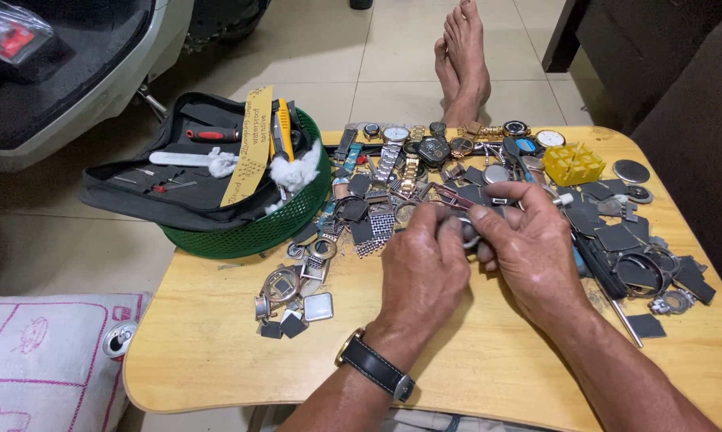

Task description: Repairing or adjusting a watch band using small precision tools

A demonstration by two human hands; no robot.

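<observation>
My left hand [423, 268] and my right hand [529, 244] meet over the middle of a small wooden table [217, 352]. Between their fingertips they pinch a small round metal watch part [466, 232]; most of it is hidden by the fingers. A black-strapped wristwatch [373, 366] sits on my left wrist. Right behind the hands lies a pile of watch cases, metal bracelets and dark square pieces [393, 188]. Loose watch cases and square pieces [293, 296] lie to the left of my left hand.
A green mesh basket [249, 228] holding an open black tool pouch [149, 188] stands at the table's back left. A yellow plastic block [573, 164] and round case backs [631, 170] lie back right. Bare feet [463, 60] rest on the tiled floor beyond. A white pillow [41, 360] lies left.
</observation>
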